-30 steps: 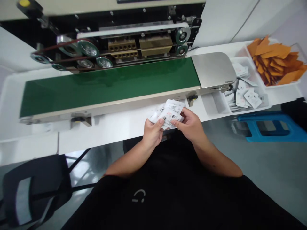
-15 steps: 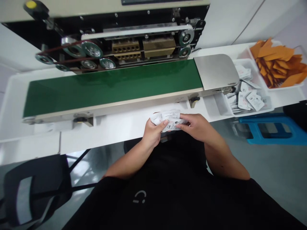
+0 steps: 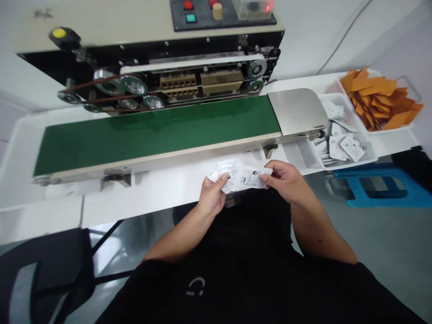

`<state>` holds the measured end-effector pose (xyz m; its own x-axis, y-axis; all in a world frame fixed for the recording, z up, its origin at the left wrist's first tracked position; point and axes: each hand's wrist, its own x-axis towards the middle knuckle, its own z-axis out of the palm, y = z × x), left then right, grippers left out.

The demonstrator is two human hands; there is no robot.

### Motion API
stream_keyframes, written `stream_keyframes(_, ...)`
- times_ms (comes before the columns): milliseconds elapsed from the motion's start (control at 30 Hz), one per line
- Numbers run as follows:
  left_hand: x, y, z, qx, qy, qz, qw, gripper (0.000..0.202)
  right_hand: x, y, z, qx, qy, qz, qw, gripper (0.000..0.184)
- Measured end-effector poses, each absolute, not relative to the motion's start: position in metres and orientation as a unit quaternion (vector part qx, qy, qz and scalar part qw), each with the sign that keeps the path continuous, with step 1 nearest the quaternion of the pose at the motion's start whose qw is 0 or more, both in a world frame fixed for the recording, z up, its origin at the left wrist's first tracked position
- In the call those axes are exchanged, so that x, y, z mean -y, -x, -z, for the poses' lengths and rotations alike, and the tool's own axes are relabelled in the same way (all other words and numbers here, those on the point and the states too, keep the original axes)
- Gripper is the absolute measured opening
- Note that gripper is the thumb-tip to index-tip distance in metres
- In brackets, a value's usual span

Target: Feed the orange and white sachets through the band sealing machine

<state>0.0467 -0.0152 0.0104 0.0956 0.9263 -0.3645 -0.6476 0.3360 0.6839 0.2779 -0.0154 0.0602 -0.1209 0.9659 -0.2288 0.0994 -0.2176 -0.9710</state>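
My left hand [image 3: 212,195] is closed on a small stack of white printed sachets [image 3: 225,173], thumb on top. My right hand [image 3: 285,180] pinches one white sachet [image 3: 251,177] by its right end and holds it partly over the stack. Both hands sit just above the front edge of the white table [image 3: 162,189], in front of the green conveyor belt [image 3: 151,130] of a band sealing machine [image 3: 175,81].
A steel plate [image 3: 297,110] ends the belt on the right. Beside it, a white tray [image 3: 344,135] holds several white sachets and another tray [image 3: 378,99] holds orange packets. A blue stool [image 3: 381,186] stands at right, a black chair [image 3: 43,279] at lower left.
My right hand has drawn one sachet to the right, off the stack in my left hand. The view has tilted up, showing the machine's control panel.
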Motion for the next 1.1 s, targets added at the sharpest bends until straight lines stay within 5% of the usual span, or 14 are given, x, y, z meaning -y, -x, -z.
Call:
stream_keyframes(233,0.015,-0.042,-0.005,-0.395,-0.170,-0.541,0.723,0.059,-0.011,-0.295,-0.078,0.342,0.519,-0.557,0.551,0.035)
stream_keyframes(533,0.016,-0.039,-0.005,-0.399,-0.175,-0.534,0.725,0.062,-0.107,-0.322,-0.105,0.321,0.532,-0.530,0.577,0.020)
stream_keyframes(1100,0.011,-0.034,-0.005,-0.399,-0.157,-0.537,0.726,0.064,-0.186,-0.319,-0.099,0.327,0.578,-0.534,0.524,0.028)
